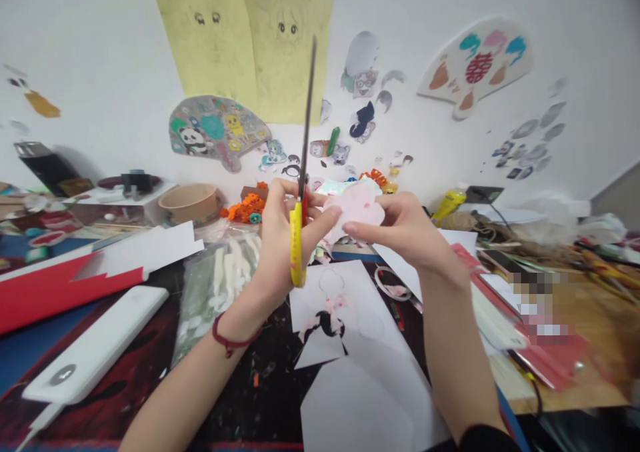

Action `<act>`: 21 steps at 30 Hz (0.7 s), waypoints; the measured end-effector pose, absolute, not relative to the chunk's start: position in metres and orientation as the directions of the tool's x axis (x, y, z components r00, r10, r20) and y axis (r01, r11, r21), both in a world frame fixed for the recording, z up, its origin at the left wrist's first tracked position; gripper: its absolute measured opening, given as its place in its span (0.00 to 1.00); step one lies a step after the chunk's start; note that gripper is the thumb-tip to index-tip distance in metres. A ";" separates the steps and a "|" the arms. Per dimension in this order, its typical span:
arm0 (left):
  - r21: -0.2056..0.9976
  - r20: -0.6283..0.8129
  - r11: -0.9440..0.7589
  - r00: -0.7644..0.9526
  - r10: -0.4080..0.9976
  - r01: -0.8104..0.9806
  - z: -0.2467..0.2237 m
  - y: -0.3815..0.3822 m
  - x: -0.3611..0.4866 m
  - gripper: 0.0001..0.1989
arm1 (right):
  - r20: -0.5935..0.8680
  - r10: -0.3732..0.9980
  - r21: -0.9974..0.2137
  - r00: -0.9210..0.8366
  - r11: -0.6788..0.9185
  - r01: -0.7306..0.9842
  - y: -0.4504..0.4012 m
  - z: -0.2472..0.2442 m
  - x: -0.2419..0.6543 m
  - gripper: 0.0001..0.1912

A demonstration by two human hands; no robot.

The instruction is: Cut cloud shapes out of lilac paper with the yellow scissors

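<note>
Left hand (277, 239): pinching pink flower cutout (361, 202) while carrying scissors (297, 239), one handle mostly hiding
Right hand (407, 229): pinching opposite edge, fingertips hiding behind
Cutout: hovering between hands, thumbs covering edges

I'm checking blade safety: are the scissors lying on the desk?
No, the scissors are in the left hand, blades pointing up.

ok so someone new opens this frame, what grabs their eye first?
Probably the scissors with a yellow handle loop, in the left hand near the middle, blades pointing up. Just right of them, the fingers of both that hand and the right hand hold a pale pink scalloped shape. Behind, yellow sheets with drawn eyes hang high on the wall.
</note>
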State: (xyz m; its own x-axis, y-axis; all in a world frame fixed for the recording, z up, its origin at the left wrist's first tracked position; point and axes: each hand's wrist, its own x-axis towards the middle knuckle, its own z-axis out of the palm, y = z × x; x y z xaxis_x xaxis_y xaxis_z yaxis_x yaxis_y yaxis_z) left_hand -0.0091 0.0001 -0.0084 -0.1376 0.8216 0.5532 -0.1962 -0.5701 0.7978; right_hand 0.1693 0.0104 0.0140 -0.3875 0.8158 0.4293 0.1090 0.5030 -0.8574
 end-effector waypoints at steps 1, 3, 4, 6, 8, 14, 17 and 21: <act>0.784 0.569 -0.592 -0.166 0.806 -0.188 -0.008 0.001 -0.010 0.22 | 0.443 0.818 -0.856 -0.367 0.508 0.099 0.012 0.014 0.170 0.12; 0.758 0.592 -0.624 -0.202 0.780 -0.189 -0.007 0.003 -0.012 0.21 | 0.482 0.807 -0.838 -0.342 0.538 0.089 0.014 0.014 0.173 0.10; 0.748 0.598 -0.634 -0.216 0.772 -0.195 -0.007 0.004 -0.013 0.21 | 0.502 0.799 -0.826 -0.331 0.556 0.092 0.016 0.014 0.174 0.11; 0.745 0.596 -0.638 -0.236 0.767 -0.192 -0.007 0.007 -0.016 0.21 | 0.522 0.800 -0.814 -0.298 0.571 0.108 0.021 0.014 0.177 0.15; 0.749 0.594 -0.640 -0.252 0.764 -0.174 -0.008 0.011 -0.018 0.21 | 0.518 0.825 -0.834 -0.227 0.546 0.082 0.026 0.013 0.176 0.15; 0.776 0.565 -0.602 -0.216 0.796 -0.186 -0.013 0.021 -0.021 0.23 | 0.604 0.794 -0.788 -0.073 0.608 0.094 0.036 0.007 0.156 0.21; 0.791 0.551 -0.578 -0.178 0.816 -0.202 -0.014 0.022 -0.022 0.23 | 0.587 0.789 -0.798 -0.180 0.601 0.032 0.037 0.006 0.144 0.18; 0.797 0.541 -0.561 -0.151 0.828 -0.222 -0.017 0.025 -0.022 0.24 | 0.572 0.796 -0.812 -0.197 0.584 0.004 0.032 0.008 0.139 0.19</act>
State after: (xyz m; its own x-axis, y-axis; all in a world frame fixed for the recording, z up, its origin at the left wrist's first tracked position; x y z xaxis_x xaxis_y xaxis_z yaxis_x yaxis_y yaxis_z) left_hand -0.0216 0.0254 -0.0170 -0.1514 0.8276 0.5406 -0.2215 -0.5614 0.7974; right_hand 0.1389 0.0325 0.0078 -0.1970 0.7962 0.5721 0.0041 0.5842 -0.8116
